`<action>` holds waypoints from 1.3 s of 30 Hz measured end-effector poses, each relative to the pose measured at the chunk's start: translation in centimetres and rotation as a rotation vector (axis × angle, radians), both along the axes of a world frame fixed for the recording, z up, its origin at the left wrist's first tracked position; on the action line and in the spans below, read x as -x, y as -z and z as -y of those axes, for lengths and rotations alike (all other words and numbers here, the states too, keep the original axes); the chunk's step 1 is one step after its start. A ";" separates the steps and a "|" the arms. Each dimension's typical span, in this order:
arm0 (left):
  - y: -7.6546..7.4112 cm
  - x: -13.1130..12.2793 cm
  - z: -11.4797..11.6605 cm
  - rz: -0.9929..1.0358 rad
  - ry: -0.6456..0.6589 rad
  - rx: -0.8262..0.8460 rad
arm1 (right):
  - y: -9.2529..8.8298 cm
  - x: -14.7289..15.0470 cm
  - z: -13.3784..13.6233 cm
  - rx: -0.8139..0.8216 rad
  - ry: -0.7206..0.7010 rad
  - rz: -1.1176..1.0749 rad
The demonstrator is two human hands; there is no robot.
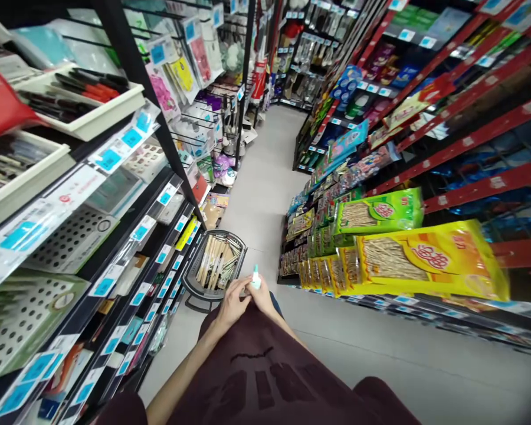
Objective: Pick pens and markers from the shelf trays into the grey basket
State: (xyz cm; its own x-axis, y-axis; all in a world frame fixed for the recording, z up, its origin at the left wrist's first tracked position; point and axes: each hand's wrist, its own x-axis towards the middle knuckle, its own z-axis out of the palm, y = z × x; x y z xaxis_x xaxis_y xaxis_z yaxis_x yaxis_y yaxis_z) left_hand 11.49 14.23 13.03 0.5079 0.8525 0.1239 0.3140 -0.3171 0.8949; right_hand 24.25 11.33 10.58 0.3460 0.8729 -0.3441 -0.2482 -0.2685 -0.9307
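In front of my body, a small white bottle (256, 282) with a pale teal pointed cap stands upright between my two hands. My right hand (264, 297) is closed around its lower part. From the other side, the curled fingers of my left hand (235, 304) meet the bottle and my right hand; their exact grip is partly hidden. Just beyond my left hand, a dark basket (197, 290) on the floor holds several long pens or brushes and other wooden-looking pieces (216, 260).
Shelves with pen trays (88, 121) and blue price labels line the left side. On the right, yellow snack packets (429, 260) and green ones (378, 212) jut into the aisle. The grey floor (269, 171) runs between them towards a far rack (310, 59).
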 end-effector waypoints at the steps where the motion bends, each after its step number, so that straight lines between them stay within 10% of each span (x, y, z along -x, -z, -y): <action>1: -0.2 0.2 0.3 -0.015 0.016 -0.040 | 0.0 0.2 0.0 -0.011 -0.009 -0.001; 12: -1.5 0.6 0.1 -0.275 0.299 -0.276 | -0.4 0.6 -0.3 -0.054 -0.038 -0.094; 28: -0.6 0.2 -1.5 -0.047 0.017 -0.019 | -0.4 -0.9 -0.5 0.016 0.005 -0.322; 39: -0.3 0.1 -1.6 -0.080 0.117 -0.018 | -1.2 -0.5 -1.3 -0.013 -0.052 -0.318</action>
State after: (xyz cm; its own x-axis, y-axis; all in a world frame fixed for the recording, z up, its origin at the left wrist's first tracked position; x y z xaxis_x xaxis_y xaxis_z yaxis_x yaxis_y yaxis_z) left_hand 11.36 15.84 13.32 0.6125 0.7849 0.0938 0.3444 -0.3718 0.8621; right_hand 24.73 12.59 11.77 0.1778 0.8916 -0.4165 -0.5137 -0.2769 -0.8120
